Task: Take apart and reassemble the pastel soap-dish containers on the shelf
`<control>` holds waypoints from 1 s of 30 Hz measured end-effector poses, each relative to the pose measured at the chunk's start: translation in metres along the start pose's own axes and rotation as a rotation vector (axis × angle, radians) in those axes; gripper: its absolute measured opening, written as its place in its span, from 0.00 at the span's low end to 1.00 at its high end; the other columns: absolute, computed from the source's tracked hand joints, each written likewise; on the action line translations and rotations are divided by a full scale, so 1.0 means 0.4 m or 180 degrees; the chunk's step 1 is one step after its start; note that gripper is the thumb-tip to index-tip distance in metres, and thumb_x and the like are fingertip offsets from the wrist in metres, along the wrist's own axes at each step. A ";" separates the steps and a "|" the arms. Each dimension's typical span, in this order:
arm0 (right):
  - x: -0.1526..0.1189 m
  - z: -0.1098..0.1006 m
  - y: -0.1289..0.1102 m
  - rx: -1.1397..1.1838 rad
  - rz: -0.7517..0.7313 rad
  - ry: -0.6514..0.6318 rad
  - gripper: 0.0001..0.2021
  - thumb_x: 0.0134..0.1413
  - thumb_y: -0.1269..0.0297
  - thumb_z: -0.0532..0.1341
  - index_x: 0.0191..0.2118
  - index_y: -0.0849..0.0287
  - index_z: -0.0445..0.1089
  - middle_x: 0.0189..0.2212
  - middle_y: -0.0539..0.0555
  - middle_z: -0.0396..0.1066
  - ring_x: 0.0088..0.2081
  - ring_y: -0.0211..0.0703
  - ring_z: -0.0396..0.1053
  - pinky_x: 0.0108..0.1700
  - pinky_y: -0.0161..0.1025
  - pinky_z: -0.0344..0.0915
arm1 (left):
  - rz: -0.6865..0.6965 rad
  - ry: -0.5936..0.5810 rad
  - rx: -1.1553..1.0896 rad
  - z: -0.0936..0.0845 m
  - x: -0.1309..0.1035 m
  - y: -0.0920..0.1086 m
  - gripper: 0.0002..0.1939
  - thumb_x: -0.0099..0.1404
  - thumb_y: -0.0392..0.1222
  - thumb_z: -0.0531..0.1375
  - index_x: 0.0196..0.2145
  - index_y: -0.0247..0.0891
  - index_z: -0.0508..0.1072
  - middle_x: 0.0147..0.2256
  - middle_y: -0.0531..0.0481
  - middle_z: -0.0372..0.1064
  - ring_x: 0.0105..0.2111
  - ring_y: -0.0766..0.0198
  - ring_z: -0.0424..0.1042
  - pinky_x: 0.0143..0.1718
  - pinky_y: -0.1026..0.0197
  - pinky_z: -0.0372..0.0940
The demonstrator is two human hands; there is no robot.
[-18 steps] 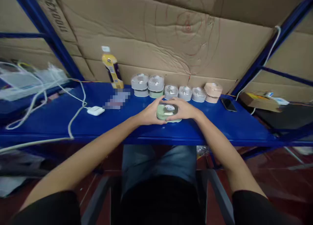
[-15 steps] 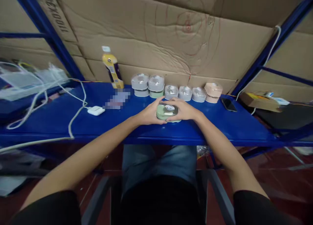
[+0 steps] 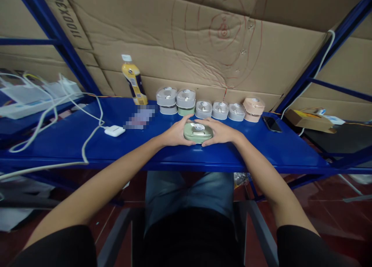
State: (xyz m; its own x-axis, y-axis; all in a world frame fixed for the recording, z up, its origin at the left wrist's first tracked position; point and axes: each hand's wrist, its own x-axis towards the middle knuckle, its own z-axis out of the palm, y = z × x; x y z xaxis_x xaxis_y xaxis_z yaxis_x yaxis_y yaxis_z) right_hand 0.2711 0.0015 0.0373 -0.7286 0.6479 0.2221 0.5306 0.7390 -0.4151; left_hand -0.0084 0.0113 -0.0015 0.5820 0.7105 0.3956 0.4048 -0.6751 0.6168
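Note:
A small green box with a see-through lid [image 3: 198, 135] sits in front of me near the table's front edge. A round pale sticker and a light clasp show on it. From the left, my left hand [image 3: 176, 133] curls round its side, thumb low at the front corner. My right hand [image 3: 223, 132] wraps the opposite side in the same way. Some fingers are hidden behind the box. Just beyond my hands stand small grey lidded boxes [image 3: 220, 111]. To their left, a grey box is stacked on a green box [image 3: 186, 110].
The blue table [image 3: 142, 150] backs onto a cardboard wall [image 3: 151, 38]. A yellow drink bottle [image 3: 134, 81], a white earphone case [image 3: 114, 131] and a white cable [image 3: 91, 137] are on the left. Pink boxes [image 3: 254, 109] and a phone [image 3: 272, 124] lie right.
The green box has shifted slightly left and now sits level; before, it was tilted and offset over a pale edge below. Both hands stay around it.

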 end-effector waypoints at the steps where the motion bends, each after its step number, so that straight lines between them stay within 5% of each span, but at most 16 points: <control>1: 0.000 0.001 0.005 0.0004 0.0025 0.0027 0.58 0.46 0.39 0.81 0.80 0.48 0.61 0.62 0.62 0.74 0.64 0.68 0.72 0.70 0.68 0.67 | 0.0005 0.0010 0.0013 -0.002 -0.001 -0.002 0.66 0.50 0.57 0.81 0.77 0.37 0.54 0.65 0.29 0.72 0.66 0.29 0.74 0.68 0.29 0.67; 5: -0.007 -0.021 0.015 -0.0028 0.0077 0.0231 0.54 0.45 0.41 0.81 0.76 0.53 0.68 0.62 0.62 0.77 0.62 0.68 0.74 0.69 0.66 0.68 | 0.0112 0.0153 -0.0093 -0.007 -0.002 -0.010 0.62 0.53 0.56 0.80 0.76 0.39 0.56 0.64 0.30 0.73 0.65 0.32 0.75 0.68 0.29 0.68; 9: -0.047 -0.111 0.045 -0.0050 0.0263 0.0862 0.44 0.49 0.40 0.78 0.70 0.50 0.74 0.67 0.59 0.76 0.66 0.65 0.74 0.72 0.62 0.66 | 0.0184 0.0619 -0.0178 -0.007 0.001 -0.015 0.55 0.60 0.54 0.76 0.75 0.37 0.56 0.62 0.29 0.71 0.61 0.38 0.78 0.65 0.34 0.73; 15: -0.052 -0.218 0.140 -0.1571 0.2189 0.2216 0.42 0.59 0.39 0.70 0.72 0.60 0.70 0.63 0.73 0.75 0.64 0.74 0.70 0.64 0.67 0.65 | 0.0165 0.0684 0.0102 -0.001 0.005 -0.015 0.44 0.66 0.52 0.71 0.72 0.38 0.59 0.57 0.34 0.73 0.53 0.45 0.79 0.56 0.40 0.77; 18: -0.015 -0.208 0.173 -0.2264 0.2828 0.2220 0.41 0.62 0.39 0.67 0.70 0.65 0.69 0.60 0.79 0.72 0.61 0.76 0.67 0.60 0.66 0.62 | 0.0162 0.0606 0.0187 0.002 0.005 -0.014 0.42 0.67 0.53 0.70 0.71 0.38 0.60 0.56 0.35 0.73 0.50 0.48 0.79 0.53 0.41 0.77; 24: 0.019 -0.165 0.215 -0.2610 0.3178 0.2007 0.38 0.64 0.41 0.65 0.67 0.70 0.68 0.59 0.80 0.71 0.60 0.73 0.65 0.60 0.61 0.60 | 0.0073 0.0518 0.0218 0.006 0.003 -0.013 0.39 0.67 0.52 0.70 0.69 0.40 0.62 0.56 0.37 0.73 0.47 0.51 0.78 0.50 0.46 0.77; 30: 0.002 -0.147 0.238 -0.2417 0.2906 0.2298 0.39 0.65 0.36 0.61 0.61 0.71 0.72 0.61 0.82 0.70 0.64 0.77 0.63 0.64 0.70 0.59 | 0.0039 0.0445 0.0295 0.004 0.004 -0.009 0.38 0.67 0.53 0.69 0.68 0.39 0.63 0.57 0.37 0.73 0.48 0.51 0.78 0.51 0.45 0.77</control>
State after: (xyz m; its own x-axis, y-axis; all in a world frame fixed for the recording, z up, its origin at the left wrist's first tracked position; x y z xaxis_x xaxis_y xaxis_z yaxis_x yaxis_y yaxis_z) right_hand 0.3467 0.0832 0.0500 0.2585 0.7295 0.6332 0.9650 -0.2252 -0.1346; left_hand -0.0078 0.0143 -0.0041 0.4861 0.7184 0.4977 0.4654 -0.6948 0.5483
